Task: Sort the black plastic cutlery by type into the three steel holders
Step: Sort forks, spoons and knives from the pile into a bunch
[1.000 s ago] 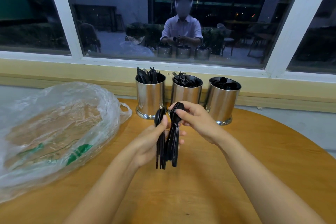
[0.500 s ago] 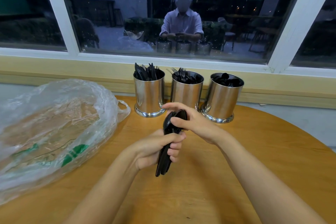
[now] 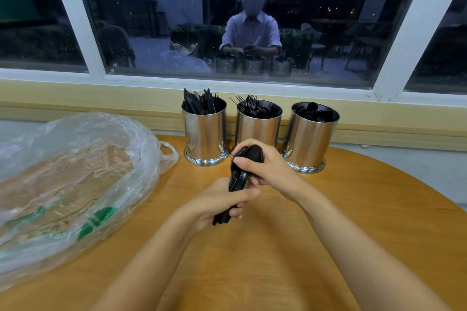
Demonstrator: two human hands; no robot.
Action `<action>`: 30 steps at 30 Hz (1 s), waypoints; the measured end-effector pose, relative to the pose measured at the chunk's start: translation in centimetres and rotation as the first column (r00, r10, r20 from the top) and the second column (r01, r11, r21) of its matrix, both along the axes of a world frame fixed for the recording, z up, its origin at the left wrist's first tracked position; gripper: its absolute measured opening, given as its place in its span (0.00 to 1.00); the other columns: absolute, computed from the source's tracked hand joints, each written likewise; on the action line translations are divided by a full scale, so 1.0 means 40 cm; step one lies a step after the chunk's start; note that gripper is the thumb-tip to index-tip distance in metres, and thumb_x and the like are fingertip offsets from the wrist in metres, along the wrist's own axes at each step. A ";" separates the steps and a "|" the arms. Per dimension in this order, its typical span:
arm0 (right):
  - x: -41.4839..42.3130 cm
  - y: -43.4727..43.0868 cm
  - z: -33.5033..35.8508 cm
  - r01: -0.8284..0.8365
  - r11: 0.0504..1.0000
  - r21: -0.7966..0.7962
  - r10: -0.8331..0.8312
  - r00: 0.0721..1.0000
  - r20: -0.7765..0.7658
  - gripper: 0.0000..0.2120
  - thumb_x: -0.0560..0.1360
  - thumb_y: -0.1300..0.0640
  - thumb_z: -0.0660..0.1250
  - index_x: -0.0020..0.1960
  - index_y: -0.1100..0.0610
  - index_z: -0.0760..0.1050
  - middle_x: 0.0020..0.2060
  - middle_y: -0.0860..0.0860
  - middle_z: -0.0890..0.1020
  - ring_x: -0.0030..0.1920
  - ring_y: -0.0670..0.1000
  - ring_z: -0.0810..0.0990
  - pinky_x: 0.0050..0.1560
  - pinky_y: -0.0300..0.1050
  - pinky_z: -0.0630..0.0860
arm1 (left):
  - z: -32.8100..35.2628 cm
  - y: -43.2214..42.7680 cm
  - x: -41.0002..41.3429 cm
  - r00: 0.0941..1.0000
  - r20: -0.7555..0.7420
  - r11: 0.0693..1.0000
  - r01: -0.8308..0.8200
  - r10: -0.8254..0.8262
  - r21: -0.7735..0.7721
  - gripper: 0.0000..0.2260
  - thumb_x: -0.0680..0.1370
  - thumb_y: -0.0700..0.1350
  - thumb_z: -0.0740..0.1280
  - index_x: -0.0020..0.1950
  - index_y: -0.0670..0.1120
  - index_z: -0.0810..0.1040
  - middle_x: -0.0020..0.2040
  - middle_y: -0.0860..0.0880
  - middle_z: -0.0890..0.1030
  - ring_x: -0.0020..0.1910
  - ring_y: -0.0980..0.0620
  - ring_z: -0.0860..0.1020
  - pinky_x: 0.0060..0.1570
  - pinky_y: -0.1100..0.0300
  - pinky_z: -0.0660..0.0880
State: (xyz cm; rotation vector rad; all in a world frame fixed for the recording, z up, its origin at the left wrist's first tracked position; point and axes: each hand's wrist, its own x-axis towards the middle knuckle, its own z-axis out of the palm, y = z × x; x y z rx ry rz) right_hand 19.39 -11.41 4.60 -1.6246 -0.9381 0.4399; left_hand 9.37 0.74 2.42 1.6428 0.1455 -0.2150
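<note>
A wooden desk [image 3: 353, 235] carries a clear plastic bag [image 3: 75, 171], cut off left of the fingers [image 3: 249, 193]. Beyond them stand the knife holder [image 3: 205, 134], fork holder [image 3: 257, 129], base hidden, and spoon holder [image 3: 310, 139]. The right hand [image 3: 273, 171] and left hand [image 3: 217, 199] both grasp one stack of black spoons [image 3: 249, 156], handles mostly hidden.
</note>
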 end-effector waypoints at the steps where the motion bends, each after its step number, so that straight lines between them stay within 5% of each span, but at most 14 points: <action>1: 0.007 0.005 -0.003 0.031 0.999 0.013 -0.031 0.999 0.003 0.07 0.78 0.59 0.67 0.54 0.61 0.75 0.28 0.49 0.74 0.25 0.47 0.69 0.24 0.35 0.64 | 0.004 0.008 0.002 1.000 0.002 0.999 -0.018 0.018 0.030 0.09 0.77 0.50 0.71 0.52 0.47 0.77 0.32 0.52 0.75 0.31 0.54 0.75 0.39 0.63 0.74; 3: 0.029 0.008 -0.005 0.112 0.993 0.038 -0.113 0.994 0.013 0.06 0.78 0.59 0.67 0.53 0.61 0.74 0.28 0.50 0.74 0.25 0.46 0.68 0.25 0.35 0.65 | 0.008 0.048 0.009 0.990 0.027 0.988 -0.143 0.142 0.053 0.16 0.71 0.56 0.72 0.55 0.49 0.78 0.45 0.50 0.83 0.47 0.53 0.82 0.48 0.60 0.77; 5: 0.062 0.001 -0.001 0.209 0.977 0.049 -0.210 0.978 0.016 0.06 0.78 0.58 0.67 0.53 0.60 0.74 0.31 0.52 0.73 0.25 0.45 0.69 0.26 0.36 0.67 | 0.005 0.112 0.015 0.887 0.166 0.890 -0.448 0.431 0.088 0.14 0.72 0.53 0.74 0.55 0.51 0.79 0.51 0.50 0.83 0.53 0.52 0.81 0.56 0.56 0.77; 8: 0.114 -0.017 0.008 0.315 0.948 0.050 -0.318 0.945 0.070 0.07 0.79 0.57 0.66 0.53 0.60 0.74 0.30 0.48 0.73 0.25 0.44 0.70 0.27 0.35 0.67 | -0.030 0.255 0.013 0.591 0.463 0.517 -0.805 0.660 0.290 0.10 0.76 0.46 0.71 0.56 0.45 0.78 0.55 0.48 0.80 0.56 0.48 0.77 0.55 0.57 0.73; 11: 0.157 -0.030 0.023 0.395 0.916 0.075 -0.401 0.912 0.092 0.07 0.79 0.57 0.66 0.53 0.59 0.75 0.31 0.50 0.74 0.25 0.45 0.70 0.28 0.37 0.68 | -0.100 0.387 0.006 0.607 0.437 0.267 -0.737 0.663 0.621 0.25 0.76 0.49 0.72 0.70 0.43 0.70 0.70 0.39 0.70 0.69 0.37 0.66 0.66 0.45 0.64; 14: 0.196 -0.049 0.049 0.484 0.865 0.134 -0.499 0.858 0.121 0.06 0.78 0.57 0.66 0.51 0.60 0.74 0.33 0.52 0.73 0.24 0.45 0.70 0.27 0.35 0.68 | -0.143 0.407 0.012 0.669 0.241 0.396 -0.650 0.703 0.649 0.38 0.74 0.49 0.73 0.79 0.47 0.57 0.75 0.35 0.61 0.71 0.32 0.63 0.67 0.37 0.63; 16: 0.229 -0.068 0.079 0.552 0.812 0.187 -0.579 0.803 0.140 0.04 0.78 0.57 0.67 0.48 0.58 0.73 0.34 0.51 0.74 0.26 0.46 0.70 0.28 0.37 0.69 | -0.163 0.375 0.015 0.735 0.180 0.481 -0.587 0.653 0.652 0.39 0.75 0.48 0.72 0.80 0.48 0.54 0.73 0.35 0.67 0.68 0.32 0.69 0.62 0.40 0.68; 19: 0.279 -0.104 0.127 0.652 0.700 0.290 -0.706 0.692 0.148 0.06 0.77 0.55 0.67 0.44 0.50 0.71 0.36 0.50 0.75 0.34 0.51 0.73 0.35 0.45 0.72 | -0.174 0.314 0.025 0.802 0.182 0.490 -0.508 0.569 0.708 0.35 0.75 0.47 0.72 0.77 0.46 0.60 0.67 0.36 0.75 0.63 0.36 0.74 0.55 0.47 0.71; 24: 0.353 -0.172 0.178 0.751 0.523 0.403 -0.850 0.496 0.180 0.07 0.78 0.55 0.65 0.51 0.58 0.70 0.40 0.49 0.74 0.41 0.50 0.73 0.40 0.42 0.73 | -0.163 0.172 0.064 0.885 0.171 0.562 -0.413 0.432 0.717 0.27 0.77 0.47 0.70 0.73 0.44 0.66 0.62 0.38 0.79 0.59 0.39 0.77 0.49 0.55 0.68; 30: 0.408 -0.213 0.205 0.764 0.522 0.378 -0.837 0.375 0.399 0.07 0.80 0.56 0.64 0.54 0.59 0.70 0.46 0.53 0.76 0.45 0.51 0.72 0.46 0.42 0.69 | -0.155 0.020 0.110 0.941 0.184 0.643 -0.328 0.283 0.692 0.23 0.77 0.48 0.70 0.71 0.48 0.70 0.55 0.45 0.79 0.49 0.50 0.75 0.45 0.62 0.64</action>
